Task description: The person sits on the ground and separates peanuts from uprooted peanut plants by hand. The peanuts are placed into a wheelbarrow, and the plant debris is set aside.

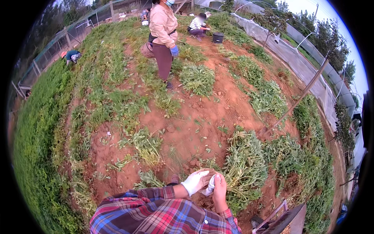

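Observation:
My left hand wears a white work glove with soil-browned fingers. Its fingers reach across to a loose white glove between my hands; how firmly they hold it is hidden. My right hand is bare and pinches that loose glove between thumb and fingers. Both hands are in front of my plaid shirt, above reddish soil. Just right of them lies a large heap of pulled leafy plants, apparently peanut plants. A smaller bunch lies ahead to the left.
A long wooden handle slants up from the soil at right. At lower right is a metal-framed container. One person stands ahead; another squats by a black bucket. A third person bends at far left.

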Available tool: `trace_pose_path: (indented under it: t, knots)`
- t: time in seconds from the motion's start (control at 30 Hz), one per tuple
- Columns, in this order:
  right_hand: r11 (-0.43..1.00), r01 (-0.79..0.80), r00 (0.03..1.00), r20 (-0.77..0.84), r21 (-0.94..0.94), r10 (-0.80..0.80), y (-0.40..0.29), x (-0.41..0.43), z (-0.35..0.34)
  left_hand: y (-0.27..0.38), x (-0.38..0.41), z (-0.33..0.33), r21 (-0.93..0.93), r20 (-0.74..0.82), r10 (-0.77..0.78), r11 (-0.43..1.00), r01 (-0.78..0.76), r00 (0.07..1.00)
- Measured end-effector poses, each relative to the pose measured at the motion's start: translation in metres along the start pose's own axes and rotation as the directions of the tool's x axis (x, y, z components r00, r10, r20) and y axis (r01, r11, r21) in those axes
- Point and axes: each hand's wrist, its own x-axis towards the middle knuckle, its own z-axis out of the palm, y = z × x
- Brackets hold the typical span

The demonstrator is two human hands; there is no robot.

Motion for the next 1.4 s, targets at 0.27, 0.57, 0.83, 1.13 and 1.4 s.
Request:
trace_pose_path:
  t: [0.27, 0.57, 0.83, 1.13, 1.4]
  knots:
    - [0.956, -0.136, 0.988, 0.109, 0.261, 0.11, 0.002, 0.096, 0.143, 0.119, 0.017, -0.028, -0.187, 0.246, 0.139, 0.978, -0.094, 0.959]
    - [0.742, -0.613, 0.782, 0.337, 0.271, 0.524, 0.04, 0.159, 0.218, 0.215, 0.004, -0.053, -0.046, 0.03, 0.168, 0.985, -0.166, 0.985]
    - [0.755, -0.555, 0.832, 0.239, 0.35, 0.501, 0.062, 0.35, 0.25, 0.303, 0.075, -0.064, -0.31, -0.059, 0.303, 0.9, -0.306, 0.951]
    - [0.991, -0.003, 0.924, 0.379, -0.133, 0.054, -0.031, 0.552, 0.346, 0.437, 0.158, -0.062, 0.748, -0.272, 0.703, 0.584, -0.316, 0.657]
    - [0.83, -0.554, 0.58, 0.689, -0.057, 0.435, -0.022, 0.545, 0.509, 0.571, 0.223, -0.041, 0.813, 0.015, 0.794, 0.344, -0.47, 0.608]
